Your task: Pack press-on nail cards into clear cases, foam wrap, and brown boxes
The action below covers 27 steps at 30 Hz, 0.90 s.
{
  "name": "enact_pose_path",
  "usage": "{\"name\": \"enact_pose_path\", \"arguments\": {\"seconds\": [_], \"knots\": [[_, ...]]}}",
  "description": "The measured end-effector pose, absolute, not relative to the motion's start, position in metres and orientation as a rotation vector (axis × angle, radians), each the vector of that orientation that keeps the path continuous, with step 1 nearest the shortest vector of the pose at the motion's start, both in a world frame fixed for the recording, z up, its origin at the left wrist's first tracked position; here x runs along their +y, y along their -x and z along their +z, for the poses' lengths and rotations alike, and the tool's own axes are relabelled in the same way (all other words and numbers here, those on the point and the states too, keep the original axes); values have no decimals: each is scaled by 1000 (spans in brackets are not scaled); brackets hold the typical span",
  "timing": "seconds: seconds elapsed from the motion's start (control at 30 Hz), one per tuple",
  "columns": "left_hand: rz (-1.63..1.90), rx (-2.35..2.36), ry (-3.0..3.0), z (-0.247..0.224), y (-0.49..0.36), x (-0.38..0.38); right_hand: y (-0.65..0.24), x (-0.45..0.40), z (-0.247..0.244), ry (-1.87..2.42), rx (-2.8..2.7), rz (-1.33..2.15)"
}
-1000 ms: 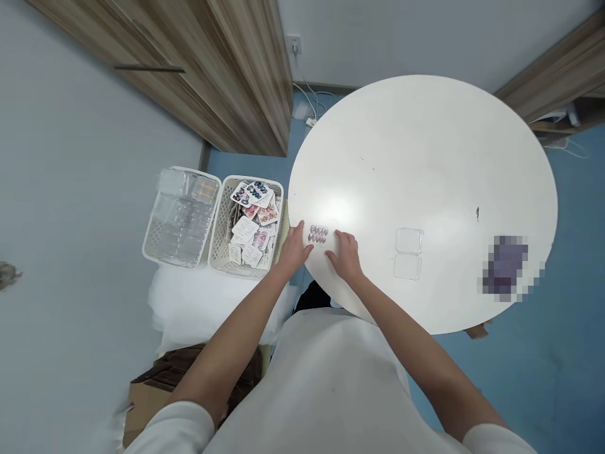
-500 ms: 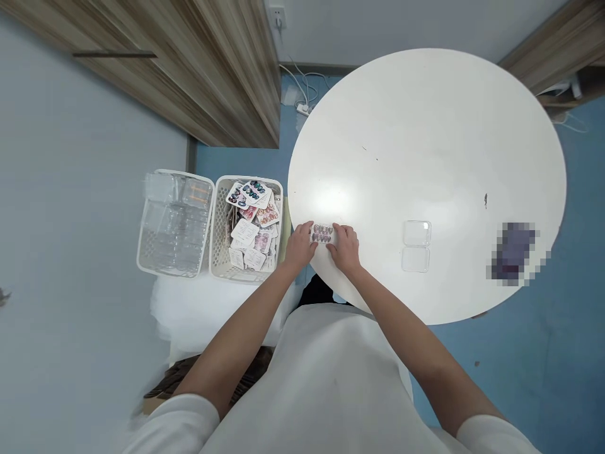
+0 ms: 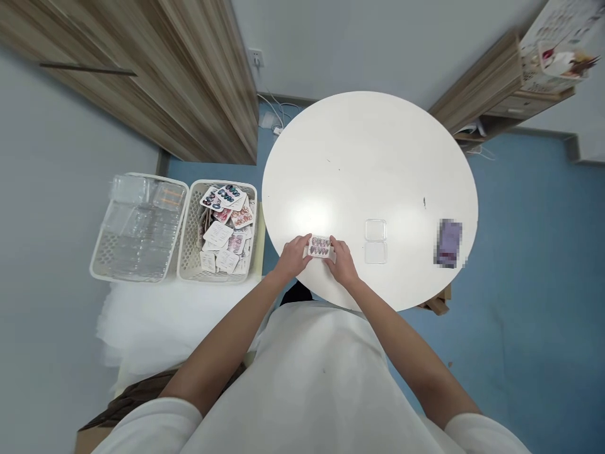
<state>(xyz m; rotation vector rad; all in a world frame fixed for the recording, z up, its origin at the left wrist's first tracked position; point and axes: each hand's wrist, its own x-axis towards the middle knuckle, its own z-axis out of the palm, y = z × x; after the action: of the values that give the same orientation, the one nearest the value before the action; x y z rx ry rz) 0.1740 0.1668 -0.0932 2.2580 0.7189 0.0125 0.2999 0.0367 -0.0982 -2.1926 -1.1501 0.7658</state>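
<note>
Between my hands is a small white card of press-on nails [image 3: 319, 246], with two rows of pinkish-purple nails facing up. My left hand [image 3: 293, 257] grips its left edge, thumb and fingers bent around the side. At the opposite edge, my right hand [image 3: 343, 263] holds the card the same way. Both hands are over the near left rim of the round white table [image 3: 368, 151]. To their right, a clear plastic box [image 3: 375, 252] lies unfolded on the tabletop, its two halves one behind the other.
Left of the table stands a white basket [image 3: 185, 268] of nail cards, several printed side up. Beside it, another basket [image 3: 98, 255] holds stacked clear plastic boxes. A blurred purple object [image 3: 449, 243] lies at the table's right. Wooden cabinets [image 3: 198, 82] flank the wall.
My view has shifted, so the table and the things on it appear farther left and smaller. Both hands still hold the card, which now looks raised slightly toward me.
</note>
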Motion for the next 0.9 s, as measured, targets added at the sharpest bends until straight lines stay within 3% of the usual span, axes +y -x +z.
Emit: {"name": "enact_pose_path", "arguments": {"seconds": [0.5, 0.9], "knots": [[-126, 560, -2464, -74, -259, 78, -397, -78, -85, 2199, -1225, 783], [-236, 748, -2440, -85, -300, 56, -454, -82, -105, 2128, -1400, 847]]}}
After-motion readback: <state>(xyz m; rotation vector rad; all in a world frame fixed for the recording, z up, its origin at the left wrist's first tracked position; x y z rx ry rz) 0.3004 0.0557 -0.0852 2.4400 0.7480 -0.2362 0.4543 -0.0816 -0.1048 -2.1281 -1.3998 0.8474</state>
